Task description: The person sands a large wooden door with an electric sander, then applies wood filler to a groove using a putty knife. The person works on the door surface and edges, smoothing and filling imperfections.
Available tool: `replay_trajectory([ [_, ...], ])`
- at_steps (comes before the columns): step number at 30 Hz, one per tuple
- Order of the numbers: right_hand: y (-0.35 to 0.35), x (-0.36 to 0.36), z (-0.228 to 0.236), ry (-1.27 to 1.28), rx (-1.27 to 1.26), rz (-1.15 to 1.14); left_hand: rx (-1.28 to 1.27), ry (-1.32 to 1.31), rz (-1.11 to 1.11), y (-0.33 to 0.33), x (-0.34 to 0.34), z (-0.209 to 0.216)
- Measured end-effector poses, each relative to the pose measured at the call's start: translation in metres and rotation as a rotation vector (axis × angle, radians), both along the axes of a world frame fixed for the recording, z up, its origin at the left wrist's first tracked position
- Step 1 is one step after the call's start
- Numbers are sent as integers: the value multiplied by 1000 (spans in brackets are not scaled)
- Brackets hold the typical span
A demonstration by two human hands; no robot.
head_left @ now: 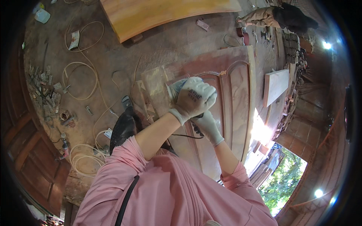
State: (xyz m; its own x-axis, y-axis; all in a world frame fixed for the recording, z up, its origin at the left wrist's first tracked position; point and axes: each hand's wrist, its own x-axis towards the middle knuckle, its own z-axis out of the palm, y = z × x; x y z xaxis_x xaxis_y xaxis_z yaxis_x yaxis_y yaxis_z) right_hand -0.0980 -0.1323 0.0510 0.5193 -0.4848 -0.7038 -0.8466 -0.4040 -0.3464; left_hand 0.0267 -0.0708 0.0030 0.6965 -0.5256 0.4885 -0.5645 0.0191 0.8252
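Observation:
A wooden panel door [237,94] with raised, arched mouldings lies in front of me, its surface dusty and pale in places. Both my hands wear light grey-white gloves. My left hand [194,96] is closed over the top of a corded power tool [174,89], possibly a sander, whose blue-grey end pokes out beside the knuckles. Lower and to the right, my right hand [208,127] wraps round the rear of the same tool. A black cord [188,136] runs from there toward my body. Most of the tool is hidden by the gloves.
A large yellowish wood slab [166,13] lies at the far side. Pale hoses [81,81] coil over the floor at left, near wood scraps [45,90]. Another panel door [32,150] stands at far left. A pale board [276,86] lies right; a person [279,18] bends at far right.

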Motion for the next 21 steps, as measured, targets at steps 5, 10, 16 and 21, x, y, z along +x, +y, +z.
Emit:
replay_trajectory([
  [5, -8, 14, -11, -54, 48, -50, 23, 41, 56, 0, 19, -7],
  [10, -9, 16, -12, -72, 132, -129, 87, -56, 77, 1, 19, -8],
  [16, -5, 11, -1, -9, 40, 1, 39, 75, 17, 3, 11, -4],
  [21, -14, 32, -21, -137, 70, -58, -2, -37, 89, -2, 38, -16],
])
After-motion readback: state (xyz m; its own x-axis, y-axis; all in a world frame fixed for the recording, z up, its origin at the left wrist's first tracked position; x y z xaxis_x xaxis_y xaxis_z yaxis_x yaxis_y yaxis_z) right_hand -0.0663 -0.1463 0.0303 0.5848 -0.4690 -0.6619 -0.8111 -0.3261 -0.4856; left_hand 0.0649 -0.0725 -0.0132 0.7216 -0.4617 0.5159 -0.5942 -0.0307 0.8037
